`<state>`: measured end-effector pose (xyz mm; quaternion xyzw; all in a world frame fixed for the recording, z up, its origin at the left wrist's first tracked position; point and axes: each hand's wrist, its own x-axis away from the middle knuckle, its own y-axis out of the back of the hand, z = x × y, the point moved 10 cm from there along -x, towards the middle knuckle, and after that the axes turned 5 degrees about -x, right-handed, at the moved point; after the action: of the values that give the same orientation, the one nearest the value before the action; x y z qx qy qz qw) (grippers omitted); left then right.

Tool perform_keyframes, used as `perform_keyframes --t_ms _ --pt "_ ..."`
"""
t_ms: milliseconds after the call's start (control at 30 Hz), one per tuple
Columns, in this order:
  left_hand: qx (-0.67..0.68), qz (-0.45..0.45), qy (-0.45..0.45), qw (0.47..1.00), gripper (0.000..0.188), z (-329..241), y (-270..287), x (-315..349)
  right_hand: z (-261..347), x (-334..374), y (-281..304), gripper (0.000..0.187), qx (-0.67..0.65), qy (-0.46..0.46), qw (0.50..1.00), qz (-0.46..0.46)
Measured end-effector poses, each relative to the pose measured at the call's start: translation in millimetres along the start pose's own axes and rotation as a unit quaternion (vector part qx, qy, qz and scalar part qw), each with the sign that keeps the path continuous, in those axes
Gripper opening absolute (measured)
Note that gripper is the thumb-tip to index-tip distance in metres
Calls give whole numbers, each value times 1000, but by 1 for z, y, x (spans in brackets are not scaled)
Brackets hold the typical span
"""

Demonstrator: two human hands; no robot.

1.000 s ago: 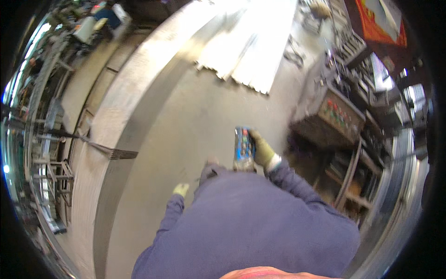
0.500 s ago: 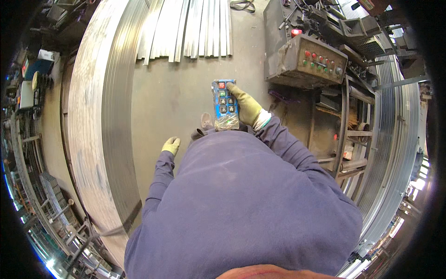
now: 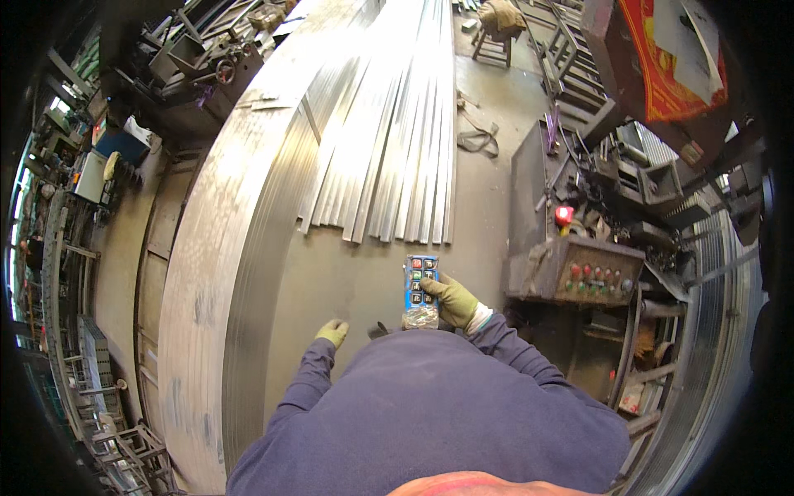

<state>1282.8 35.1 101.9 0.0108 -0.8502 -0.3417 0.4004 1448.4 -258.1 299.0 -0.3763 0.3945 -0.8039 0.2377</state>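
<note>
In my right hand (image 3: 456, 301), gloved in yellow-green with a white cuff, is an upright remote control (image 3: 420, 283) with a blue face. It has black buttons, a red one and a green one, and clear wrapping around its lower end. My thumb lies over the buttons at its right side; the other fingers are hidden behind it. My left hand (image 3: 332, 332), in a matching glove, hangs low at my left side. Its fingers look loosely bent and a little apart, with nothing visible in them. Beyond the remote, long silvery metal profiles (image 3: 389, 157) lie side by side.
A long stack of flat metal lengths (image 3: 223, 248) runs along my left. At right stands a machine cabinet (image 3: 533, 269) with a panel of red and green buttons (image 3: 591, 279). A strap (image 3: 480, 140) lies on the floor, with a stool (image 3: 495, 45) farther back.
My view has tilted up, showing more of the profiles and the stool. The remote and both hands now appear lower in the picture. My right thumb has shifted down the buttons.
</note>
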Motion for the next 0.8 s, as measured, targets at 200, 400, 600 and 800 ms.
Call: perform_keyframes --t_ms 200,400,600,800 --pt "-28 -12 27 999 65 -73 5 -39 101 -58 6 39 59 1 998 5" --pt "102 -37 -6 994 57 -144 26 -78 162 -89 32 41 23 -39 999 -9" --pt "60 -45 -31 997 53 -203 63 -142 219 -131 51 41 -10 -27 999 -26" --pt "66 -18 -23 997 52 -269 90 -242 304 -204 68 43 3 18 999 -42"
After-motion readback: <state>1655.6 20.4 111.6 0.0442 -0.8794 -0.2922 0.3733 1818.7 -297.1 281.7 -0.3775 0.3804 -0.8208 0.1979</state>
